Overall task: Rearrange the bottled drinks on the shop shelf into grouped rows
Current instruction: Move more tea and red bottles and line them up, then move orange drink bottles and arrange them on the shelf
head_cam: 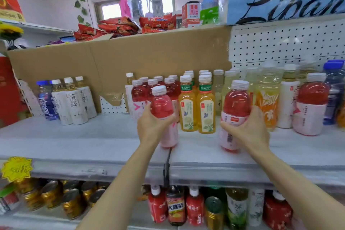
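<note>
**Both hands on red bottles, sorting partly done**

The left hand (153,127) is wrapped round 1 red bottle (164,115) near the front of the shelf (74,142), just in front of the red group. The right hand (248,129) grips a 2nd red bottle (235,115) to the right of the yellow tea bottles (197,106). Both bottles look upright, with their bases at or just above the shelf surface; I cannot tell whether they touch it.

Some grouping already shows. A cluster of red drinks (149,89) stands in rows toward the back, and the yellow teas form 2 tidy files beside it. On the far left, 3 white-labelled tea bottles (74,102) stand together with a blue bottle (44,99).

The right side seems unsorted: pale clear bottles (224,87), an orange-labelled bottle (267,102), a white bottle (288,99), another red one (311,106) and a blue one (334,91) are mixed. My judgement is that roughly half the job remains.

The yellow teas stand between the right-hand bottle and the red group, so that bottle would need to go over or round them. A cardboard sheet (130,56) backs the shelf, and cans and bottles fill the lower shelf (130,216).
</note>
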